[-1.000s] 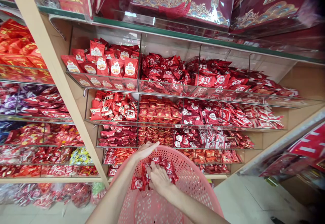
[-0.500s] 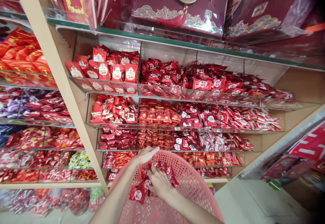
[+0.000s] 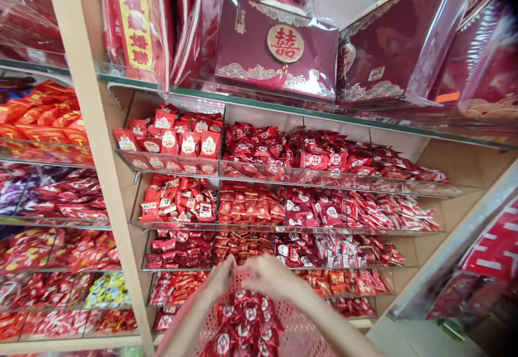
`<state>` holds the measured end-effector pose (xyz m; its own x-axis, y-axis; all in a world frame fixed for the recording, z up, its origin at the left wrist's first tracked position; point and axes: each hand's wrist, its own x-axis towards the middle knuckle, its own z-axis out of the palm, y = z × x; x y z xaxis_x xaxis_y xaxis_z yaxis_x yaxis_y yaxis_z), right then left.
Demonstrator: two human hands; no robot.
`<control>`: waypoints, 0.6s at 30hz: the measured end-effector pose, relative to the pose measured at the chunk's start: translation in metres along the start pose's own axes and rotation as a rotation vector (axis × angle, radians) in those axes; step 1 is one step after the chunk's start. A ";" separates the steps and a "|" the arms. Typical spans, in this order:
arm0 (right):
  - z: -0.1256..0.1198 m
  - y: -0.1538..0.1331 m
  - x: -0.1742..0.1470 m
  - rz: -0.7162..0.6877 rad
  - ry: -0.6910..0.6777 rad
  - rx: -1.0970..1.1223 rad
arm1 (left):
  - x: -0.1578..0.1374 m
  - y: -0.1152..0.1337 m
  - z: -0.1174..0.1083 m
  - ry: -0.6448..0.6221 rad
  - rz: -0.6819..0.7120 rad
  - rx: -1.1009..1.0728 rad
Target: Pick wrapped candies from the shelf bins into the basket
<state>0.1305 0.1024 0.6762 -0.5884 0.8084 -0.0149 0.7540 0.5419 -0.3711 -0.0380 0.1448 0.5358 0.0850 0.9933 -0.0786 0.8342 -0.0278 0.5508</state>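
Observation:
Below my hands, several dark red candy packets [image 3: 246,314] with white round labels lie in a pink perforated plastic basket [image 3: 299,324]. My left hand [image 3: 222,278] is by the basket's far rim, just left of the packets; its fingers are foreshortened, so I cannot tell if they grip the rim. Above the packets, my right hand [image 3: 265,276] points leftward with bent fingers apart from the thumb, and nothing shows in it. The two hands are close together but apart. Behind them, red wrapped sweets [image 3: 245,246] fill a shelf compartment.
Clear-fronted shelves [image 3: 263,170] of red packets rise ahead. Maroon gift bags [image 3: 279,44] stand on the glass shelf [image 3: 243,99] above. A wooden upright [image 3: 97,146] divides off more sweets at the left. Red hanging goods [image 3: 493,243] are at the right, over pale floor [image 3: 399,335].
My right hand has lifted off the packets toward the far rim. My left hand's outstretched fingers have drawn in. The view has tilted up, and more packets show in the basket.

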 end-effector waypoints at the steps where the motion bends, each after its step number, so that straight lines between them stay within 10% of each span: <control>1: -0.025 -0.001 0.002 -0.013 0.105 0.031 | 0.001 -0.001 0.001 0.013 0.003 0.021; 8: -0.185 0.008 0.039 -0.238 0.783 -0.063 | 0.008 -0.007 0.006 0.040 0.009 0.108; 18: -0.218 0.034 0.099 -0.229 0.411 0.099 | 0.005 -0.004 0.008 0.036 -0.019 0.171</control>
<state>0.1611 0.2511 0.8651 -0.5569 0.7053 0.4387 0.5753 0.7084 -0.4089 -0.0368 0.1487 0.5266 0.0512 0.9971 -0.0565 0.9161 -0.0244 0.4001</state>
